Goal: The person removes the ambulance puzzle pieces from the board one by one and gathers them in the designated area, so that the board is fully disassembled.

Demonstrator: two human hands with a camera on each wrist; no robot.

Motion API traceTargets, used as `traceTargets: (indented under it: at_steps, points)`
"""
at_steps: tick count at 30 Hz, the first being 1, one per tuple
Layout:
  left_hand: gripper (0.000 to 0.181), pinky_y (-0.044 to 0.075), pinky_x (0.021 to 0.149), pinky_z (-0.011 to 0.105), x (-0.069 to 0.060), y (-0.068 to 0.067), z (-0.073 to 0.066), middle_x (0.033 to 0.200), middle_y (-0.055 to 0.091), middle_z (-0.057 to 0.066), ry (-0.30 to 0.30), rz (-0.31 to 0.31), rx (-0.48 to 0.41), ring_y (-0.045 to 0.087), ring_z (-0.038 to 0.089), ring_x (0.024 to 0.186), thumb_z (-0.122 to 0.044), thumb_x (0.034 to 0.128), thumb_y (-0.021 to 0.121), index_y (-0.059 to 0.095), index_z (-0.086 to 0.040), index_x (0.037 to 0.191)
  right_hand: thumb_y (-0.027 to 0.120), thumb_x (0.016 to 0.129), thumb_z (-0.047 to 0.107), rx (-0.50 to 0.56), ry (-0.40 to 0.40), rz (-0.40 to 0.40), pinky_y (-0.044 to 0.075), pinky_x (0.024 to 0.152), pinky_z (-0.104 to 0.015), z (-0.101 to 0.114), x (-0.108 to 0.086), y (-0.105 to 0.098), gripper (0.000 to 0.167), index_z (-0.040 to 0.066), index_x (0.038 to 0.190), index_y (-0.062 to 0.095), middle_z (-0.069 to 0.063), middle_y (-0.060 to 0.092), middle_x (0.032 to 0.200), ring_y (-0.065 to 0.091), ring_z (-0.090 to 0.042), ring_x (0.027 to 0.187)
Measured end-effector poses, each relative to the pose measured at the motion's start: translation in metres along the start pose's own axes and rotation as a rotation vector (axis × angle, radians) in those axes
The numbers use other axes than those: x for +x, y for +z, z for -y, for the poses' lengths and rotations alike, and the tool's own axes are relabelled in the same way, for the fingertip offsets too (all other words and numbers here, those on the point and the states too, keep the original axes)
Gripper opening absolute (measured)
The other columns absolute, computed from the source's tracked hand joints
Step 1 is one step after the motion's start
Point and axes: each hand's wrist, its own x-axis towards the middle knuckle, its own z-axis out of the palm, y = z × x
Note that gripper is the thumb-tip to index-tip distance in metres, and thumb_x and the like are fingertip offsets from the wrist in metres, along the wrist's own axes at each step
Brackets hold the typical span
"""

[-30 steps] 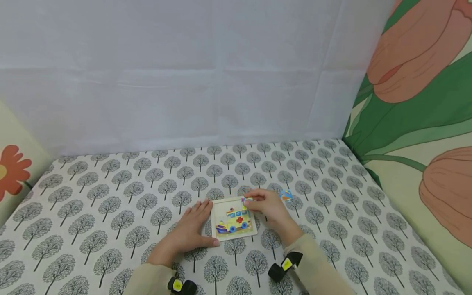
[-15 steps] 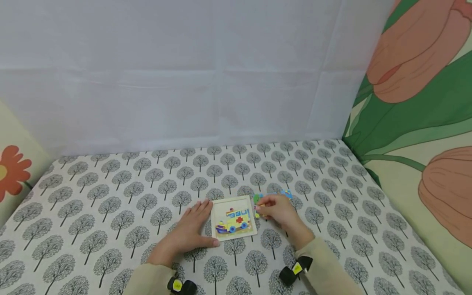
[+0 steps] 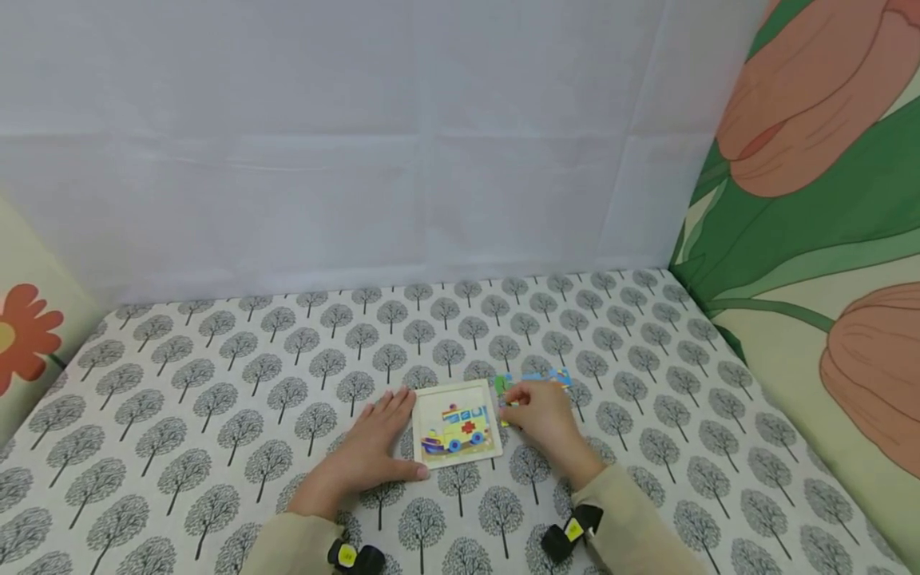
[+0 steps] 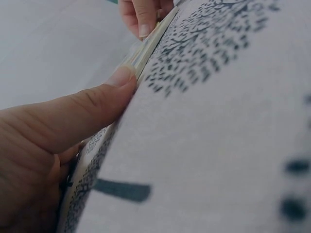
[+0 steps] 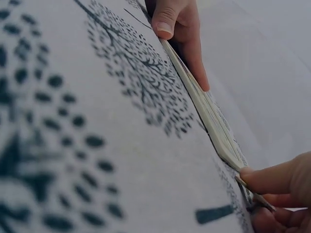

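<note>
A square puzzle board (image 3: 426,394) with a pale frame lies on the cloth, showing a yellow ambulance (image 3: 460,430) with a red cross. My left hand (image 3: 366,447) rests spread along its left side, the thumb at the near left corner; the left wrist view shows the thumb (image 4: 97,102) against the frame's edge. Just beyond the board's right side, my right hand (image 3: 546,419) pinches a thin puzzle piece, seen edge-on (image 5: 265,202) in the right wrist view. A green piece (image 3: 501,385) shows beside its fingers. Blue pieces (image 3: 561,377) lie behind that hand, partly hidden.
A white cloth with grey trees (image 3: 273,399) covers the table. Behind it hangs a plain white sheet (image 3: 345,144). Flowered panels (image 3: 791,239) stand at both sides. Black wrist cameras (image 3: 355,557) are strapped near both sleeves.
From the board's upper right corner, my right hand has moved right, off the board. The coloured piece at that corner has left the board with it. My left hand has stayed in place.
</note>
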Motion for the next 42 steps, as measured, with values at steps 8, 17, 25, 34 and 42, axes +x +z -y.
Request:
traceTargets:
  at_steps: [8,17,25,34,42]
  points:
    - [0.112,0.001,0.112,0.056,0.000,-0.001,0.001,0.153,0.012,0.019,-0.010,0.001,0.013,0.004,0.039,0.141,-0.050,0.0662,0.076,0.018,0.001,0.146,0.080,0.071,0.022,-0.118,-0.056,-0.026,0.039,0.052,-0.024,0.001,-0.003,-0.002,0.025,0.009,0.077,0.059,0.000,0.054,0.067,0.044,-0.014,0.058]
    - [0.111,0.002,0.112,0.057,0.000,0.000,0.003,0.153,0.013,0.019,-0.006,-0.003,0.010,0.005,0.040,0.141,-0.049,0.0665,0.076,0.018,0.001,0.146,0.079,0.072,0.021,-0.040,-0.045,-0.008,0.039,0.050,-0.025,-0.003,-0.003,-0.002,0.025,0.010,0.073,0.057,-0.001,0.052,0.064,0.044,-0.014,0.057]
    - [0.111,0.001,0.112,0.056,0.000,0.001,0.001,0.153,0.013,0.019,-0.007,0.001,0.003,0.004,0.039,0.141,-0.050,0.0667,0.076,0.018,0.001,0.146,0.073,0.079,0.024,-0.020,-0.021,-0.046,0.041,0.051,-0.024,-0.001,-0.005,-0.009,0.019,0.010,0.074,0.060,-0.001,0.053,0.065,0.046,-0.014,0.058]
    - [0.112,0.001,0.113,0.055,-0.001,0.001,0.000,0.153,0.013,0.018,-0.009,-0.003,0.003,0.004,0.038,0.141,-0.050,0.0660,0.077,0.018,0.001,0.146,0.070,0.081,0.022,-0.010,-0.108,-0.103,0.044,0.057,-0.023,0.009,-0.003,-0.014,0.013,0.011,0.080,0.064,0.000,0.057,0.071,0.050,-0.012,0.064]
    - [0.111,0.001,0.113,0.055,-0.001,0.001,-0.001,0.153,0.013,0.018,-0.002,-0.010,0.003,0.005,0.038,0.141,-0.049,0.0663,0.077,0.018,0.001,0.146,0.072,0.080,0.025,0.034,-0.149,-0.041,0.047,0.062,-0.024,0.018,-0.004,-0.008,0.021,0.008,0.091,0.066,0.000,0.058,0.079,0.051,-0.012,0.070]
